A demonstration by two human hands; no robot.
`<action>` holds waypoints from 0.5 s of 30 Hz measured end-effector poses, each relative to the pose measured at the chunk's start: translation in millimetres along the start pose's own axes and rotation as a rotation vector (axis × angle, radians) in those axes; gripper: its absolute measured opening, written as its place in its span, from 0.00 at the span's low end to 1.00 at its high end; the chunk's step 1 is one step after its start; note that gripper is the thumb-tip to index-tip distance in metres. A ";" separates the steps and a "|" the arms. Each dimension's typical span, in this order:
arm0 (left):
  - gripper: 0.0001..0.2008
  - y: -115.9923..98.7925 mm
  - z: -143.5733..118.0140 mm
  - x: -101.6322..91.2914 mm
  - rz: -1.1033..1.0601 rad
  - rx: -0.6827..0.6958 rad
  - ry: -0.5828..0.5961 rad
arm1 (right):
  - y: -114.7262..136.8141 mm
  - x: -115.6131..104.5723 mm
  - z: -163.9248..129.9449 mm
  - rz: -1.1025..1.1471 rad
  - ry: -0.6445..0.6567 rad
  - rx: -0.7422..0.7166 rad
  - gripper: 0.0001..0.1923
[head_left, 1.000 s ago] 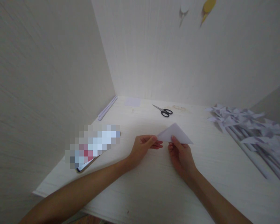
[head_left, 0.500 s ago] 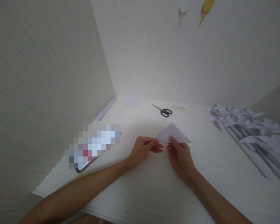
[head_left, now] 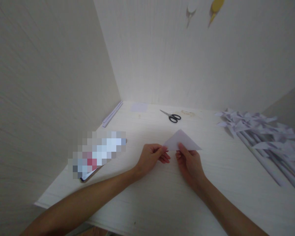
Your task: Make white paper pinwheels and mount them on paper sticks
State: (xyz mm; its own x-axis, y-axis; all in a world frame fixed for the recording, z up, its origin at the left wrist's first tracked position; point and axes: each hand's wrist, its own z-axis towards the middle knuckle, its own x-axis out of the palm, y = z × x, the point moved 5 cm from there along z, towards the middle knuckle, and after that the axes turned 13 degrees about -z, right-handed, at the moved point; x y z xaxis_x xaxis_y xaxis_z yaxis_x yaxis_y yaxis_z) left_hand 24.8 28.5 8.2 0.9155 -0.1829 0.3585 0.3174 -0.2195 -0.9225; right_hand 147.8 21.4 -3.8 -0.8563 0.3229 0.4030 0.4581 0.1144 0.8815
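Observation:
A white sheet of paper folded into a triangle (head_left: 182,140) lies on the pale table (head_left: 162,196), its point turned away from me. My left hand (head_left: 151,158) pinches its near left corner between thumb and fingers. Beside it, my right hand (head_left: 189,162) holds the near edge toward the middle, thumb on top of the paper.
Black-handled scissors (head_left: 171,116) lie beyond the paper. A small square sheet (head_left: 139,107) and a long paper strip (head_left: 112,113) sit at the back left. Several white paper pinwheels on sticks (head_left: 260,134) are piled at the right. A blurred flat object (head_left: 97,154) lies at the left.
The folded triangle has settled a little lower and flatter toward the table, and both hands have shifted slightly with it.

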 end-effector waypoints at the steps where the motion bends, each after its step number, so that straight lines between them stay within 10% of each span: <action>1: 0.14 -1.0 -0.6 -0.2 0.001 0.016 -0.005 | -0.7 0.5 -0.5 -0.003 0.008 -0.001 0.07; 8: 0.12 -7.1 -5.4 3.4 0.042 0.085 0.011 | -4.7 18.9 -12.2 -0.332 0.353 -0.089 0.04; 15: 0.14 -6.3 -7.0 4.2 0.079 0.097 0.073 | -9.5 11.6 -10.0 -0.368 0.312 -0.087 0.03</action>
State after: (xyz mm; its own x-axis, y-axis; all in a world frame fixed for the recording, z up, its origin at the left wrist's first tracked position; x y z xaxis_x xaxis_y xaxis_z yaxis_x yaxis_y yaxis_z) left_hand 25.0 22.4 16.5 0.9191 -0.2663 0.2905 0.2709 -0.1086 -0.9565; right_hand 131.1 14.7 -5.1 -0.9944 -0.0227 0.1033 0.1010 0.0850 0.9912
